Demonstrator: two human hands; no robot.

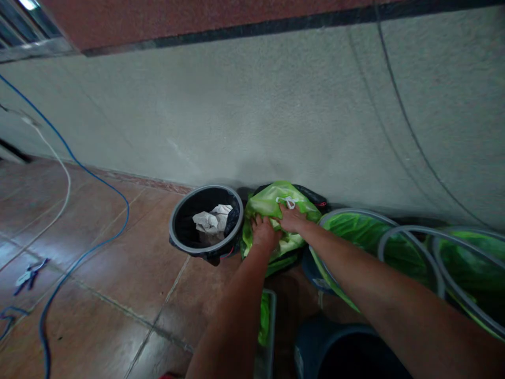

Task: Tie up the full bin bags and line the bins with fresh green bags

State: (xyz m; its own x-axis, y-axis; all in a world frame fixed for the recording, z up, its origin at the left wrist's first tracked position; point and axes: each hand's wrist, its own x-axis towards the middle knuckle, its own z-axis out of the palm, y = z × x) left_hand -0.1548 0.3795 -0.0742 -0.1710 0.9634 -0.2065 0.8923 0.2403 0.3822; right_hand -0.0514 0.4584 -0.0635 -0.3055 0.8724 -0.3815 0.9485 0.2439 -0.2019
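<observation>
So, green drawstring bag (pixel 264 202): pretty much mid-frame, a little below center, bunched up down by the gray wall (pixel 236 116), all puffy and wrinkled
White drawstring (pixel 290 202): knotted on top, near the bag's upper edge
Left hand (pixel 265 233): palm down on the left part of the bag, fingers spread a bit, resting against the plastic
Right hand (pixel 292 218): also on the bag, upper right of the other one, fingers right below the knot; can't tell if pinching anything
Black bag (pixel 311 195): peeking out behind the green one, bit of red cord (pixel 322 203) at its right end
Gray-rimmed bin (pixel 172 226): just left of the green bag, black liner (pixel 183 221), crumpled white paper (pixel 213 221) inside
Green-lined bins (pixel 355 211): right side of the frame, gray rims overlapping
Dark blue bucket (pixel 310 347): bottom edge, right of center, partly behind the right forearm
Blue hose or cable (pixel 127 208): looping down the left side over the tile floor (pixel 130 279)
Blue-handled pliers or cutters (pixel 30 275): lower left, too blurry to say which
</observation>
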